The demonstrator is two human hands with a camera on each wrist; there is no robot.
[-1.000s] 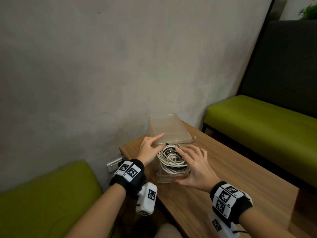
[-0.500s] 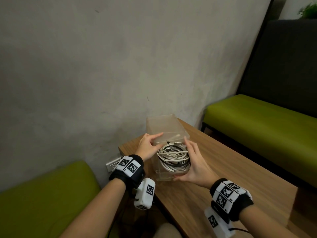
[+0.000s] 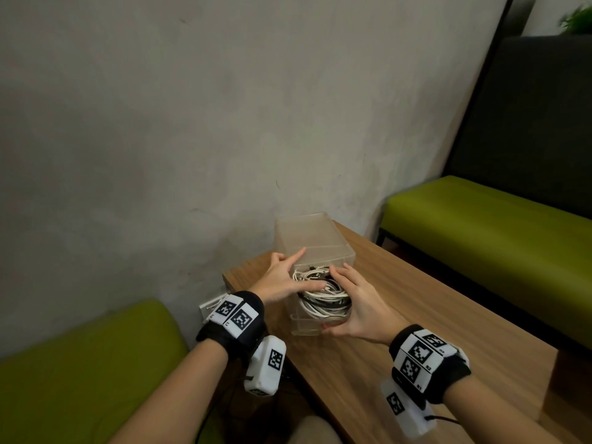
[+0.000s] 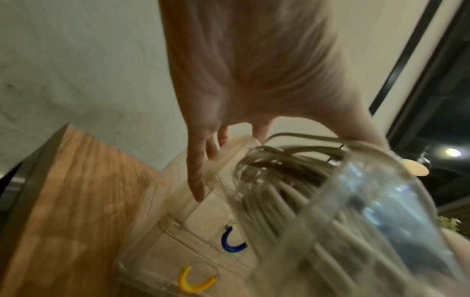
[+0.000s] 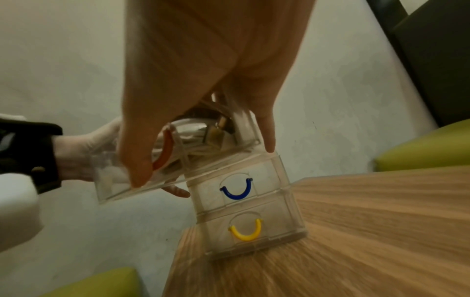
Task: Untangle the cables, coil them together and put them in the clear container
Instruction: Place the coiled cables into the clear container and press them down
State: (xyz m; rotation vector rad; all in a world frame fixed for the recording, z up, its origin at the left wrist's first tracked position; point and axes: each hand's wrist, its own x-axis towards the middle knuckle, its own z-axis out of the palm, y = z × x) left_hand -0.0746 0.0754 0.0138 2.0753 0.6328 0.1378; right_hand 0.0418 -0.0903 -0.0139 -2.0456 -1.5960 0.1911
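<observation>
The cables (image 3: 323,296) sit coiled in the pulled-out top drawer (image 3: 307,326) of the clear container (image 3: 312,238), which stands at the table's (image 3: 416,331) far corner, toward twelve o'clock from the person. The drawer juts out toward six o'clock, its long axis running six to twelve, straight back into the cabinet; I judge that the coming push goes that way.

The left hand (image 3: 282,278) lies at nine o'clock of the coil, fingers straight, one fingertip on the cabinet top and the others laid across the cables. The right hand (image 3: 358,307) cups the drawer from three o'clock, thumb under its front edge, fingers curved over the coil. It is nearer the drawer front, so it looks best placed to drive it home.

The bundle is mostly white loops with some dark strands and a metal plug end poking up at twelve o'clock. Below, a blue handle (image 5: 236,192) and a yellow handle (image 5: 245,231) mark two shut drawers.
</observation>
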